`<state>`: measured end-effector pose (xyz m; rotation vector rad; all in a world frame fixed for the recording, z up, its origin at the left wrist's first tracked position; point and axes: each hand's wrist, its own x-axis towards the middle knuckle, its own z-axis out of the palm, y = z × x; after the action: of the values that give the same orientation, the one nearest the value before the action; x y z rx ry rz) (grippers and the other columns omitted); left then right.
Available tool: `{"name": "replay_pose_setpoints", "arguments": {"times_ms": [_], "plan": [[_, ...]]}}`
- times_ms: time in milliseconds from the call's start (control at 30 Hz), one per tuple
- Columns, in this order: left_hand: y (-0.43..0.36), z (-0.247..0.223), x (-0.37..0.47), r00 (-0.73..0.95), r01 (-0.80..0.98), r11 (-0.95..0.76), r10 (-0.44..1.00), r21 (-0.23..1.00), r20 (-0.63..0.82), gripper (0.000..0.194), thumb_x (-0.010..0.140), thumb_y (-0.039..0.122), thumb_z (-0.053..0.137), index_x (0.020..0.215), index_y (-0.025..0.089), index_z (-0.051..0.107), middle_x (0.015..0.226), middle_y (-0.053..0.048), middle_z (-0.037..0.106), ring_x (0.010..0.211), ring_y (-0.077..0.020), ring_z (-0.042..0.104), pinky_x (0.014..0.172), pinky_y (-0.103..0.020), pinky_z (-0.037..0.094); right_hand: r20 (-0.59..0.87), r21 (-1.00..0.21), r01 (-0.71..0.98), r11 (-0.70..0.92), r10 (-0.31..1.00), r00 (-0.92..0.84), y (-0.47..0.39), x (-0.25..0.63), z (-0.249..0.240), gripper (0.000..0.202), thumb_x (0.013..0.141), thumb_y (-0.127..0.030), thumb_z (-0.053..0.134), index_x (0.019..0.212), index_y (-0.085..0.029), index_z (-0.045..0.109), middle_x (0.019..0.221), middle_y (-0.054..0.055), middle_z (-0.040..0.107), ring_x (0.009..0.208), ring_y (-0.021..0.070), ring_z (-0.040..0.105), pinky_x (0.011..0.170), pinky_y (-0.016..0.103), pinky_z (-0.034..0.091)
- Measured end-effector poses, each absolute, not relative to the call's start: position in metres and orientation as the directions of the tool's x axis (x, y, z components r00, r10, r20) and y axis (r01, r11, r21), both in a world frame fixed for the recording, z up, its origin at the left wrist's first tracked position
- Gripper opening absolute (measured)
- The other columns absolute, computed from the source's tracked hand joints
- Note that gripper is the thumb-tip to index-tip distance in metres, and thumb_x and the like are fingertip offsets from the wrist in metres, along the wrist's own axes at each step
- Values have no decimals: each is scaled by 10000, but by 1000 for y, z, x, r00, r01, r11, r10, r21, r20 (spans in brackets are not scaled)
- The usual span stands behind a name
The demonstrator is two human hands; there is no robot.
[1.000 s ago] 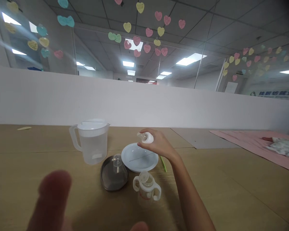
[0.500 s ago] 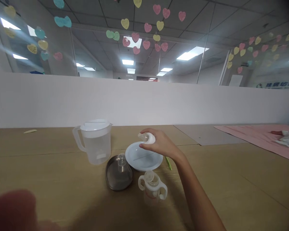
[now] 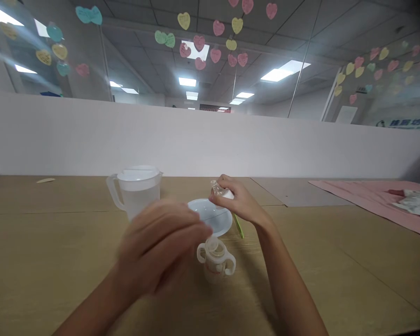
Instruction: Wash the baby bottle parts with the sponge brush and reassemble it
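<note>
My right hand (image 3: 243,198) is closed around a baby bottle nipple with a white collar (image 3: 227,193), its clear teat pointing up and left over a light-blue plate (image 3: 220,221). My left hand (image 3: 161,247), blurred by motion, reaches in from the lower left with fingers stretched forward and nothing visible in them. Its fingertips appear close to the clear baby bottle (image 3: 214,270), though I cannot tell if they touch it. That bottle stands upright with two white handles, and a small clear round piece (image 3: 212,242) sits at its mouth. The metal tray is hidden behind my left hand.
A translucent lidded pitcher (image 3: 140,186) stands at the back left, partly covered by my left hand. A green utensil (image 3: 238,226) lies right of the plate. Far right is a pink cloth (image 3: 364,200); a white wall (image 3: 210,144) borders the table behind.
My left hand has swung from the lower left corner towards the bottle, covering the tray. My right hand has shifted slightly right and up, tilting the nipple more upward.
</note>
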<state>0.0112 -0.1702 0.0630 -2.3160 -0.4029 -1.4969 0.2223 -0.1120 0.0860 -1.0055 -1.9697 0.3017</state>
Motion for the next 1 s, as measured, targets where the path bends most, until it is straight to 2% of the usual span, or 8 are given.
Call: {"name": "replay_pose_setpoints", "arguments": {"times_ms": [67,100,200,333,533,667,867,1000], "plan": [[-144,77,31,503,394,-915,132,-91,854,202,814,113,422,869,218,584,731,5,632,689,-141,580,638,-284,458,536,-552,533,641,762,-362,-115,228,85,196,755,-335,547,656,-165,557,736,-12,461,731,120,465,693,248,351],[-131,78,37,586,446,-895,286,-7,758,211,827,133,396,863,208,590,743,-2,639,700,-144,584,639,-277,453,495,-547,544,636,770,-403,-115,232,83,189,748,-345,560,689,-167,584,750,-7,475,736,122,469,691,247,354],[-103,66,40,739,574,-802,595,167,317,239,805,196,437,990,203,589,956,-28,656,848,-180,595,696,-277,454,367,-513,608,606,795,-483,-113,242,80,227,695,-382,628,786,-175,635,774,7,517,727,126,467,666,243,362],[-83,42,37,839,502,-766,544,402,-10,494,679,279,631,1152,204,509,1196,-53,554,1035,-213,530,837,-280,421,248,-489,644,589,801,-545,-110,247,78,308,630,-388,687,858,-184,656,774,10,556,705,124,470,611,229,367],[-76,19,55,941,245,-676,339,695,-2,406,592,287,723,957,194,570,987,-5,603,935,-183,547,798,-256,429,105,-592,555,584,739,-666,-112,236,79,292,620,-352,693,869,-206,650,797,-13,610,699,114,523,604,216,405],[-74,9,59,928,224,-592,371,774,15,429,560,244,739,942,179,554,968,-17,581,913,-180,534,770,-261,434,89,-633,506,585,705,-704,-109,234,77,286,626,-309,693,880,-194,628,863,-3,621,761,120,546,658,228,437],[-70,12,51,886,317,-522,460,792,-52,334,558,219,728,838,156,557,796,27,574,798,-154,538,683,-235,434,164,-565,533,629,719,-675,-105,229,71,290,614,-272,704,872,-193,598,904,3,592,777,114,538,648,224,434],[-69,16,49,840,395,-572,542,719,-30,442,470,217,773,851,164,554,804,29,568,799,-163,535,672,-234,434,156,-535,554,638,719,-677,-105,218,66,282,602,-208,697,863,-188,589,870,-8,575,737,100,522,608,206,410]]}}
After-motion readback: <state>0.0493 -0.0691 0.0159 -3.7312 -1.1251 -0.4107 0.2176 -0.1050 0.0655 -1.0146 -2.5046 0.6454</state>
